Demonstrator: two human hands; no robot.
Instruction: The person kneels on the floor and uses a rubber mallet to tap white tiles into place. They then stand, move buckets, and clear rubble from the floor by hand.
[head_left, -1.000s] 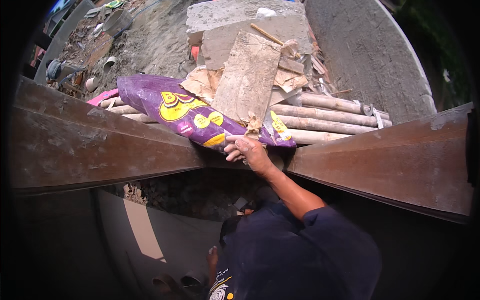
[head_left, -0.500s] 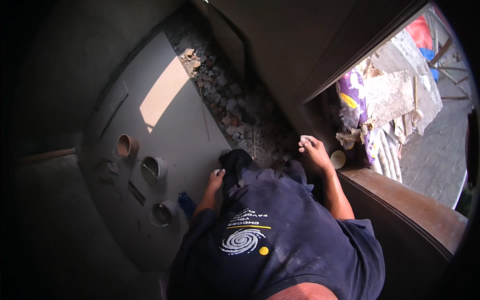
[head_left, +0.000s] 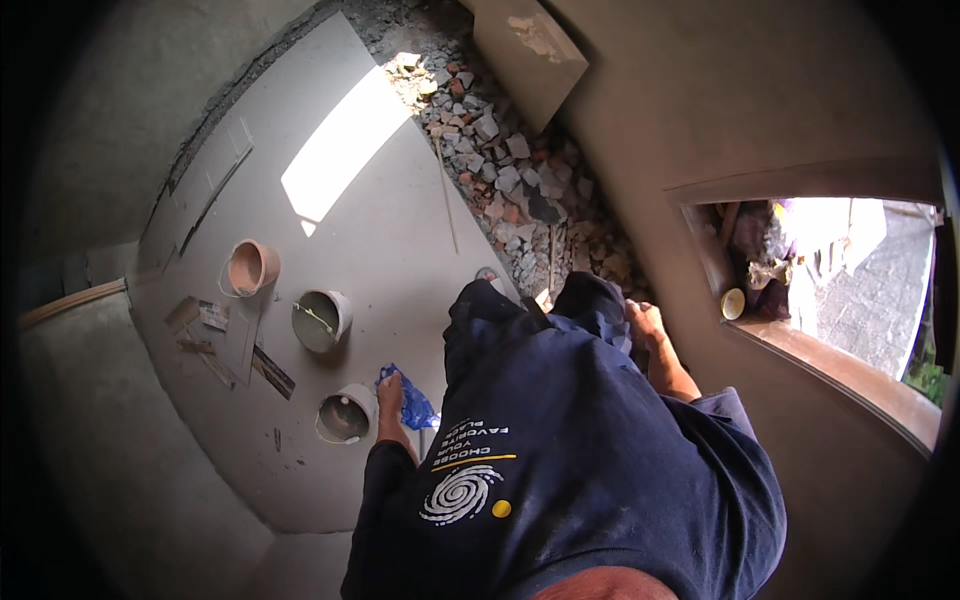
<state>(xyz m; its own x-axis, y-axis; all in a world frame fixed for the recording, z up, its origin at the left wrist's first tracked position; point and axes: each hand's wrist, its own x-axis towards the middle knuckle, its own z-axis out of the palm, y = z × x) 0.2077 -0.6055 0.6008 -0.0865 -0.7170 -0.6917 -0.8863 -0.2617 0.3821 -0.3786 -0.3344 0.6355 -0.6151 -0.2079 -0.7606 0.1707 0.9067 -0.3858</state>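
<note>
My left hand (head_left: pixel 390 402) hangs beside my left thigh, overlapping the edge of a crumpled blue plastic bag (head_left: pixel 416 408). Whether it grips or only passes the bag is unclear, as its fingers are small and partly hidden. Just left of this hand, a white bucket (head_left: pixel 366 402) with a little grey residue inside stands on the board floor. My right hand (head_left: pixel 646 325) is by my right knee, fingers curled inward and partly behind the dark trousers; nothing shows in it.
A grey-filled bucket (head_left: pixel 336 304) and a terracotta-coloured one (head_left: pixel 262 262) stand farther left, near wood scraps (head_left: pixel 214 316). Broken rubble (head_left: pixel 505 165) runs along the right wall under a leaning panel (head_left: pixel 530 60). A window sill (head_left: pixel 800 352) holds a round pale container (head_left: pixel 733 303).
My view has turned toward the right wall and brightened. My left hand has moved down to the blue bag. My right hand has come away from the window opening to my knee.
</note>
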